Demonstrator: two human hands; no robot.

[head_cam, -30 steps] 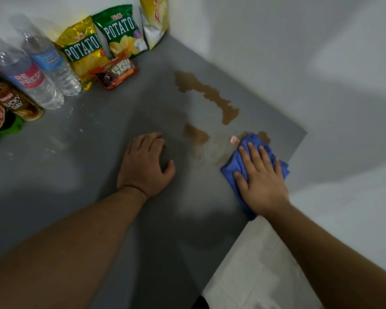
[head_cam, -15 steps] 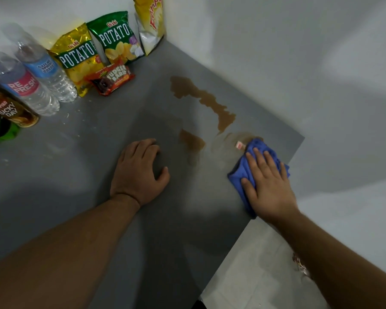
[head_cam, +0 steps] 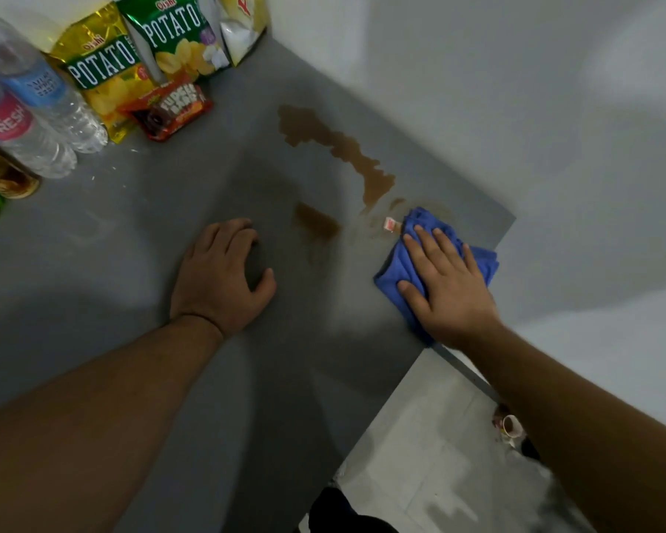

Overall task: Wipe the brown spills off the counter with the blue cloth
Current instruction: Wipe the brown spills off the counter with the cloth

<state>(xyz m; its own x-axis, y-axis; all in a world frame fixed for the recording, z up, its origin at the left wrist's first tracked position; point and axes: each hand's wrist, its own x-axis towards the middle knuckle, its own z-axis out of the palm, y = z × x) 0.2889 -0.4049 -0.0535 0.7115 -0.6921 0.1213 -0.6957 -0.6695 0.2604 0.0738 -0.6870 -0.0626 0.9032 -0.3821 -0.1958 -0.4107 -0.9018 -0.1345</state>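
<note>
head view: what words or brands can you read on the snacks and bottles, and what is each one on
"Oishi POTATO": gold chip bag
"Oishi POTATO": green chip bag
"RE FRESH": pink-label water bottle
"KY DAY", cut off by the frame edge: brown can
Roughly "FUDGEE BARR", blurred: red snack packet
Unreadable: blue-label bottle, yellow bag in the corner, tag on the blue cloth
</note>
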